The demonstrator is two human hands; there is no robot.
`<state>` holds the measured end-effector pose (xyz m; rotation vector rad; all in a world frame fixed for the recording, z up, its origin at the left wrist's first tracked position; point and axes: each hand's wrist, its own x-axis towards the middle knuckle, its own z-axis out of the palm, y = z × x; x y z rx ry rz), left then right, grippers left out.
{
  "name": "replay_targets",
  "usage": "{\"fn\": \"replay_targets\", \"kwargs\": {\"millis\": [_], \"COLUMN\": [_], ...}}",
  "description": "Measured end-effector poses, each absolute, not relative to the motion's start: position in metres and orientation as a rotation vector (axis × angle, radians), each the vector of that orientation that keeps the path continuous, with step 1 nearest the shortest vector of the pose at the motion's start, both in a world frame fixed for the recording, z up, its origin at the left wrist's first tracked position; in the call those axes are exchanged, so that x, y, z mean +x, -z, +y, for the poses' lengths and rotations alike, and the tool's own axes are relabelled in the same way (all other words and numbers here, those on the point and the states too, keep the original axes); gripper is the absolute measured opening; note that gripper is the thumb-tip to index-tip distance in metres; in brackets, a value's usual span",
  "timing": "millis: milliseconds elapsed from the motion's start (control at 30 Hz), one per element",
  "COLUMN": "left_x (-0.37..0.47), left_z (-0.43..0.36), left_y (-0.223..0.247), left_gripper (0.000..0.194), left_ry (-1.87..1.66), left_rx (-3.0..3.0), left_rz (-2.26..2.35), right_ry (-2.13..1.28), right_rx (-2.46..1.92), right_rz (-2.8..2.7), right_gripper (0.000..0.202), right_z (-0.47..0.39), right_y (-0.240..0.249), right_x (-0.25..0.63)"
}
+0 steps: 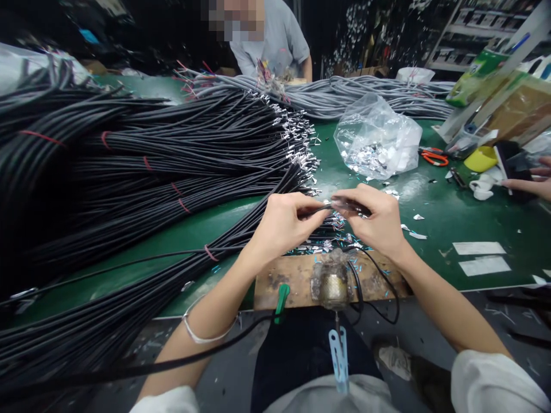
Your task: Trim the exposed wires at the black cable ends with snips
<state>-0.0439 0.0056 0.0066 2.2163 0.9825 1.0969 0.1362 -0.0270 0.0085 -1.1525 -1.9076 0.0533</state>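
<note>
A brown wooden board (267,281) is noted nearest. Beyond it, a thin black cable (328,207) is pinched in the left hand (288,222); a dark slender item (358,207), too blurred to identify, is gripped by the right hand (379,217). Cable-end preparation is judged in hand; steady fingertip alignment is called for. Black cables with white-tipped ends (193,137) are bundled beyond.

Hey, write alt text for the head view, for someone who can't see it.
A person's left hand and right hand nearly meet above a green table, the left pinching a dark cable, the right a blurred dark item. Bundled black cables crowd the left side; a clear bag of scraps lies beyond.
</note>
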Motion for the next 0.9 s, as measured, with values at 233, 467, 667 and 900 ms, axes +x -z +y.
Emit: {"fn": "replay_targets", "kwargs": {"millis": [233,467,667,900], "left_x": [-0.034,-0.036,-0.038,-0.038], "left_z": [0.001,-0.001,-0.002,-0.003], "left_y": [-0.001,-0.004,-0.007,-0.005], "left_gripper": [0.007,0.012,0.012,0.01], "left_ry": [-1.144,-1.567,-1.591,-1.576], "left_rx": [2.297,1.896,1.826,1.871], "left_rz": [1.05,1.117,1.07,1.07], "right_ry": [0.351,-0.043,-0.271,-0.416], "right_rx": [-1.001,-1.165,-1.162,-1.138], "right_rz": [-2.124,-1.598,-1.723,-1.65], "right_gripper": [0.014,0.019,0.024,0.022], "right_z": [-0.034,-0.04,-0.038,-0.04], "right_y": [-0.003,-0.01,-0.007,-0.004], "right_x": [0.131,0.123,0.119,0.115]}}
